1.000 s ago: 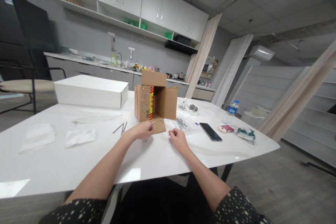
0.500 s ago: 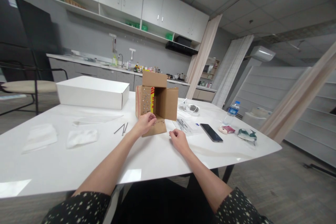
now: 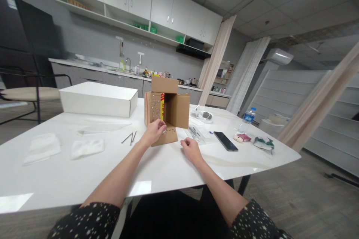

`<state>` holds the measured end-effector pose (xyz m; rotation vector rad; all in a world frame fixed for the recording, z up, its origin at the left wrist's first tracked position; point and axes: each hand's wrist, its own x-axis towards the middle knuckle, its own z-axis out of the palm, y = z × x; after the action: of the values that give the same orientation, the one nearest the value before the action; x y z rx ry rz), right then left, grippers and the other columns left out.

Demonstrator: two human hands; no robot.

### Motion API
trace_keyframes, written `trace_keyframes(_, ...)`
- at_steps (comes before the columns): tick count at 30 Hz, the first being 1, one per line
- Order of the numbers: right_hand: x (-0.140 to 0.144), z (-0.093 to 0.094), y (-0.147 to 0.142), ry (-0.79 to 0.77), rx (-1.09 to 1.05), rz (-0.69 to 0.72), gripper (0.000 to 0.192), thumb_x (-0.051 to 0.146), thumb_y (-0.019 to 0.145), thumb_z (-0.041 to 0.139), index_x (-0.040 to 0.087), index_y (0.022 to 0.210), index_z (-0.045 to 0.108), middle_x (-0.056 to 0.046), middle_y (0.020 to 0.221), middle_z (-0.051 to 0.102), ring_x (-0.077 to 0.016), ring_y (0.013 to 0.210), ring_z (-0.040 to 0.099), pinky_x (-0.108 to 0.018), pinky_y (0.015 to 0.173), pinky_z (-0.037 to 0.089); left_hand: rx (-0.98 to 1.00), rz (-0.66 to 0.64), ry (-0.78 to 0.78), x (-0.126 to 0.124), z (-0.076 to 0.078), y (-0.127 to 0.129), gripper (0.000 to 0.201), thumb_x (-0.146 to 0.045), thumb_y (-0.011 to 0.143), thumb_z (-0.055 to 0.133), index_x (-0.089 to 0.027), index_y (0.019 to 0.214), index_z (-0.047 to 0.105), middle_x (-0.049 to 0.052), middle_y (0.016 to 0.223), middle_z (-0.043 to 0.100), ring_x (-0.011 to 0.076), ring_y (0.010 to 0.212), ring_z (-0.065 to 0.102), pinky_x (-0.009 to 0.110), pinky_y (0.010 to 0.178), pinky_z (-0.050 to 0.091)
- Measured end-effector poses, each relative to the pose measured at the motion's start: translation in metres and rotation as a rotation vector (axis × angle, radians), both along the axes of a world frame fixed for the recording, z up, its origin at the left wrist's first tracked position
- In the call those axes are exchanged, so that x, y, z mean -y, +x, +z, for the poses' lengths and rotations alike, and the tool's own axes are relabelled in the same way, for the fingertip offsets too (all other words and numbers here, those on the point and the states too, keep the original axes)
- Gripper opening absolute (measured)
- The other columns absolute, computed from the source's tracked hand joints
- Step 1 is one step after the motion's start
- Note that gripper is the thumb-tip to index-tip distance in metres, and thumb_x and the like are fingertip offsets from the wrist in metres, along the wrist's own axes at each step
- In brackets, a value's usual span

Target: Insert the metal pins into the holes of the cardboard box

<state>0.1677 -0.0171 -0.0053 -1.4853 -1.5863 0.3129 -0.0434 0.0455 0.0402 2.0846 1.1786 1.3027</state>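
Cardboard box (image 3: 167,105) stands open-faced toward you at mid-worktop (image 3: 168,168), its lower flap (image 3: 167,134) lying flat toward your hands. Your left hand (image 3: 153,131) is nearer, fingertips pinched at the flap's studded edge; whether it holds a pin cannot be told. Your right hand (image 3: 190,147) rests loosely curled, empty, just beside the flap.

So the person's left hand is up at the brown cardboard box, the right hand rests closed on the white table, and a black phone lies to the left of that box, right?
Not quite. The head view shows the black phone lying to the right of the brown cardboard box, not the left. The rest holds: the left hand is at the box's lower flap, and the right hand rests closed on the white table.
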Motion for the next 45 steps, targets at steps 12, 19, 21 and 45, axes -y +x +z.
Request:
trace_keyframes(12,0.0017,0.002,-0.0013,-0.016,0.002,0.0,0.027,0.036,0.079,0.049,0.02,0.058,0.049,0.001,0.055,0.053,-0.0152,0.058,0.047,-0.027,0.058,0.033,-0.107,-0.001,0.026,0.0025,0.0008,0.0031,0.016,-0.031,0.087,0.048,-0.018,0.088,0.059,0.005,0.086,0.071,0.0189,0.083,0.067,0.031,0.081,0.051)
trace_keyframes(19,0.0003,0.0017,-0.0003,-0.028,0.023,-0.007,0.026,0.035,0.08,0.049,0.02,0.059,0.049,0.001,0.056,0.052,-0.015,0.059,0.047,-0.027,0.059,0.032,-0.118,0.004,0.051,0.0013,0.0018,0.0018,0.015,-0.03,0.087,0.048,-0.019,0.087,0.058,0.005,0.085,0.071,0.0192,0.082,0.067,0.032,0.079,0.051)
trace_keyframes(21,0.0007,0.0023,-0.0006,-0.033,0.019,-0.007,0.026,0.036,0.079,0.049,0.02,0.058,0.049,0.002,0.056,0.052,-0.0151,0.06,0.047,-0.027,0.059,0.032,-0.121,0.004,0.054,0.0015,0.002,0.0017,0.015,-0.03,0.087,0.048,-0.019,0.087,0.058,0.005,0.085,0.071,0.0191,0.082,0.067,0.031,0.079,0.051)
trace_keyframes(45,-0.0001,-0.0002,-0.0003,0.0,0.011,0.003,0.027,0.037,0.08,0.05,0.02,0.059,0.051,0.0,0.057,0.055,-0.0156,0.059,0.049,-0.027,0.058,0.034,-0.142,-0.002,0.108,-0.001,0.0009,0.0084,0.015,-0.03,0.089,0.049,-0.019,0.091,0.059,0.005,0.088,0.071,0.0192,0.083,0.067,0.032,0.079,0.05)
